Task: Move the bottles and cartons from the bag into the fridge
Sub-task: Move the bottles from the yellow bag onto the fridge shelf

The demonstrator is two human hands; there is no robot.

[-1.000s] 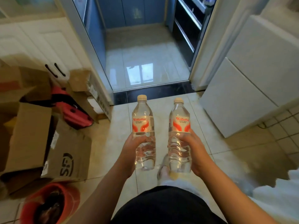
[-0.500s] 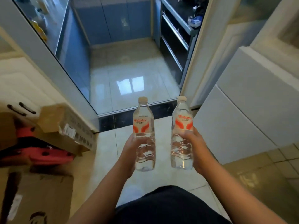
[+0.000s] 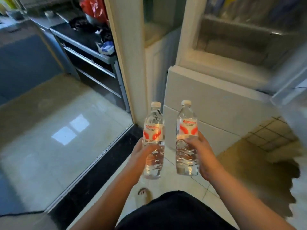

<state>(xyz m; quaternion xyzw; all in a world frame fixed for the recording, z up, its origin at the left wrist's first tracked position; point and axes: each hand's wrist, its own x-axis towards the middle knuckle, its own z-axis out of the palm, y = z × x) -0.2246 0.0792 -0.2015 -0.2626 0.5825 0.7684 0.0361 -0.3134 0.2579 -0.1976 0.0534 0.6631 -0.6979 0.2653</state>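
Note:
I hold two clear water bottles with red-and-white labels, both upright in front of my waist. My left hand (image 3: 138,154) is wrapped around the lower half of the left bottle (image 3: 153,128). My right hand (image 3: 201,155) grips the right bottle (image 3: 187,128) just under its label. The white fridge (image 3: 212,103) stands straight ahead to the right, its upper compartment (image 3: 232,45) open and its lower doors closed. The bag is out of view.
A white door frame (image 3: 127,52) rises left of the fridge. Past a black threshold (image 3: 93,178) lies a glossy kitchen floor with dark drawers (image 3: 93,63). An open fridge door edge (image 3: 289,92) shows at the right. My sandalled foot (image 3: 143,195) is on the tiles.
My view has swung right and up: the cardboard boxes left the frame and the open fridge compartment came into view. Both bottles stay gripped and upright.

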